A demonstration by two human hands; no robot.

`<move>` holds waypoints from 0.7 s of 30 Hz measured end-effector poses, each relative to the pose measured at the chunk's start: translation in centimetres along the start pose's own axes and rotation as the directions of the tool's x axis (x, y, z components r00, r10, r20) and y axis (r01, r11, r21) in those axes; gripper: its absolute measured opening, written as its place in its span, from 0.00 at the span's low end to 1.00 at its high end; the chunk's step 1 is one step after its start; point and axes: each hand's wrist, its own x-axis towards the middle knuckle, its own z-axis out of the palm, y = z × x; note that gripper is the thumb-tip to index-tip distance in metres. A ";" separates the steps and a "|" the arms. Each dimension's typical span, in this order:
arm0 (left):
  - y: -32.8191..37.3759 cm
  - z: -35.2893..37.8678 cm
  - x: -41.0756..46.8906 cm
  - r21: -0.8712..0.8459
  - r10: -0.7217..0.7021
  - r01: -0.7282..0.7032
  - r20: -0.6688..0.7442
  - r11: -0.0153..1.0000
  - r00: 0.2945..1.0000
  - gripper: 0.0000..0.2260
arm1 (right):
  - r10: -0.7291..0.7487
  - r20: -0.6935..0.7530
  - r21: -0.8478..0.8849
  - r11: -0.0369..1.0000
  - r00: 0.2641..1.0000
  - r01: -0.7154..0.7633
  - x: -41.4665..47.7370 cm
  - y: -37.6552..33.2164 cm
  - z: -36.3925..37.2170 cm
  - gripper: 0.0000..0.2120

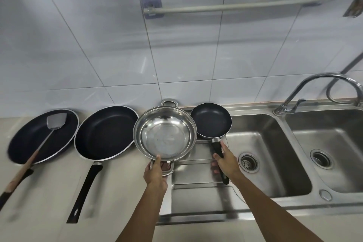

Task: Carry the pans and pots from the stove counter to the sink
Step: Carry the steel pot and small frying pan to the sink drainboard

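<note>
With left hand [155, 175] clamped on steel pot [165, 135] handle and right hand [225, 161] wrapped round small pan [211, 120] handle, lift both level, swing right, lower gently into sink [275, 163]

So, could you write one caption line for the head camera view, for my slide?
Left hand grips the steel pot handle, right hand the small frying pan handle, beside the sink.

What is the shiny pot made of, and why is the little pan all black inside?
The shiny pot looks like polished steel: silvery and mirror-bright, with reflections inside, like the sink beside it. The little pan is dark and dull inside, probably a non-stick coating over metal, since its rim shows a thin silver edge. Its handle, in the right hand, looks like black plastic.
</note>
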 end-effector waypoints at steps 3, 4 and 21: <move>0.1 0.1 0.0 0.004 0.004 -0.004 0.014 1.000 1.000 0.16 | 0.008 0.010 -0.023 1.000 1.000 -0.008 0.1 -0.1 -0.1 0.33; 0.1 0.0 0.0 0.008 0.002 -0.002 0.017 1.000 1.000 0.16 | 0.010 0.012 -0.035 0.999 1.000 -0.009 0.0 -0.1 -0.2 0.33; 0.1 -2.3 -0.7 0.157 -0.170 0.148 0.135 0.976 0.976 0.20 | 0.068 -0.030 -0.121 0.990 0.997 -0.071 -3.9 2.4 -0.1 0.29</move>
